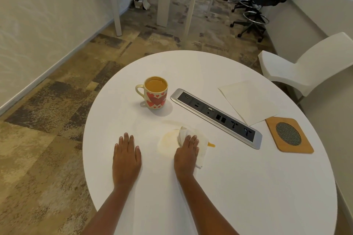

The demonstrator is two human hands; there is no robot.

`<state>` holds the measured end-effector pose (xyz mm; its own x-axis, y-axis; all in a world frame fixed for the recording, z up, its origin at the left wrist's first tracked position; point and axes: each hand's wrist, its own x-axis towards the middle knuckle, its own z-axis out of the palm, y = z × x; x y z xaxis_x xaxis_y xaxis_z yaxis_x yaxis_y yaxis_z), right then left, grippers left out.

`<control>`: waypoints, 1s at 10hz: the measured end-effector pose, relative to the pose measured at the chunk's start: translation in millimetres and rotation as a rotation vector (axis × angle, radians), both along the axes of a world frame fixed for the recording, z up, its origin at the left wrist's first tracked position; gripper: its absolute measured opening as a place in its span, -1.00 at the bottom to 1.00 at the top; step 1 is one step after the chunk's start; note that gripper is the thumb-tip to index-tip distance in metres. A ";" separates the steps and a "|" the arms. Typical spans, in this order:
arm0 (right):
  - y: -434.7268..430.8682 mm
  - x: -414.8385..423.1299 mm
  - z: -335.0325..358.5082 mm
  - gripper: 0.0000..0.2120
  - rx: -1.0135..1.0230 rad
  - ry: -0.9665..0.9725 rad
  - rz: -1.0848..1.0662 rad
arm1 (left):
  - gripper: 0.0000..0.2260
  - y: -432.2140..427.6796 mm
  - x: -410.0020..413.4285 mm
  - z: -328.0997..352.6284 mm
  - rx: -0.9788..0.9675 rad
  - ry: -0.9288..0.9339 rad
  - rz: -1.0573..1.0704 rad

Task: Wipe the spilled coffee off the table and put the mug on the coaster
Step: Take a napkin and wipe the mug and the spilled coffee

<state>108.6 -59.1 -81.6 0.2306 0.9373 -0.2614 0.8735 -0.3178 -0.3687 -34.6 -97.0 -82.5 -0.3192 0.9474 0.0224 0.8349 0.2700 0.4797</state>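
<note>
A cream mug (155, 93) with red hearts, full of coffee, stands upright on the round white table (238, 187). My right hand (186, 153) presses flat on a white paper napkin (201, 144) stained with coffee. A small orange-brown coffee patch (211, 145) shows at the napkin's right edge, and a faint smear (168, 140) lies to its left. My left hand (126, 156) rests flat on the bare table, holding nothing. A wooden coaster (289, 134) with a round mesh centre lies at the right, with nothing on it.
A silver and black socket strip (215, 116) runs diagonally between the mug and the coaster. A clean white napkin (248, 102) lies behind the coaster. A white chair (309, 63) stands at the table's right; office chairs (263, 0) stand further back.
</note>
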 end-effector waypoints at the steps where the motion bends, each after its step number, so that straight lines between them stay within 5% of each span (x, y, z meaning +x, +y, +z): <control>1: 0.9 13.4 -1.8 -0.46 0.024 0.015 0.085 | -0.52 -0.2 -0.2 -1.1 -0.005 0.007 -0.011; 4: 3.9 60.1 4.4 -0.56 -0.024 0.150 0.290 | -0.52 0.5 -2.8 -4.0 -0.015 0.021 -0.036; 7: -6.3 67.6 1.4 -0.47 0.009 -0.002 0.074 | -0.61 1.1 -4.2 -9.0 0.036 0.027 -0.031; 10: -16.8 -8.3 11.2 -0.45 -0.105 -0.013 -0.147 | -0.49 1.5 -6.1 -9.7 0.059 -0.017 -0.063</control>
